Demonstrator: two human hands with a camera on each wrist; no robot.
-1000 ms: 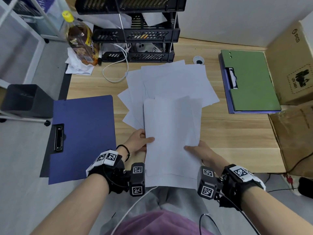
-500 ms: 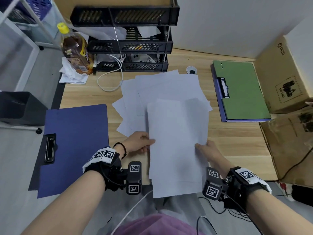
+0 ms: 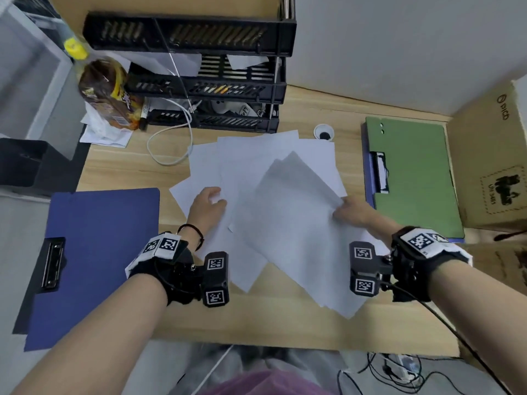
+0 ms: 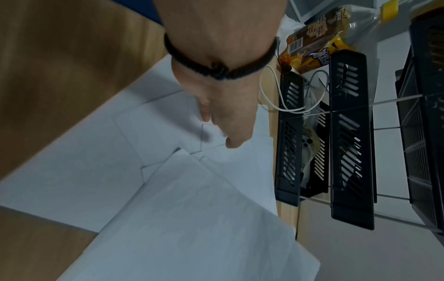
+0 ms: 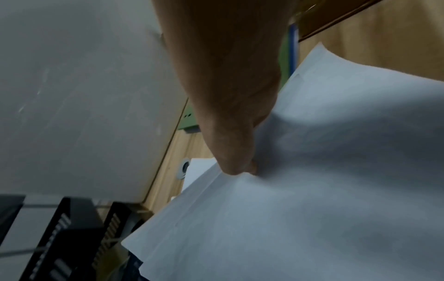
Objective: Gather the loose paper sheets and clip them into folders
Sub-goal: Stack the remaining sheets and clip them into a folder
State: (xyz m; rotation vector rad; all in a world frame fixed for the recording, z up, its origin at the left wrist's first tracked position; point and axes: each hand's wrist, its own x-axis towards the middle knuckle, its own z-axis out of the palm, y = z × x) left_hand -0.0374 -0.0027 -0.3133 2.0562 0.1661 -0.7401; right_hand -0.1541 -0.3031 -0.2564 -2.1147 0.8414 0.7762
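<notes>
My right hand (image 3: 349, 210) pinches the right edge of a small stack of white sheets (image 3: 296, 232), which hangs slanted over the desk; the thumb lies on top of the stack (image 5: 312, 190). My left hand (image 3: 209, 205) holds nothing and rests its fingertips (image 4: 234, 143) on the loose sheets (image 3: 256, 155) fanned out on the wooden desk. An open blue folder (image 3: 97, 252) with a black clip (image 3: 52, 263) lies at the left, overhanging the desk edge. A green folder (image 3: 410, 178) with its clip (image 3: 380, 172) lies at the right.
A black stacked tray rack (image 3: 205, 89) stands at the back, with a bottle (image 3: 105, 89) and a white cable (image 3: 171, 138) to its left. Cardboard boxes (image 3: 490, 166) line the right side. A desk grommet (image 3: 323, 132) sits beyond the sheets.
My left hand has let go of the stack and moved forward onto the loose sheets. My right hand has swung the stack to the right and turned it slantwise.
</notes>
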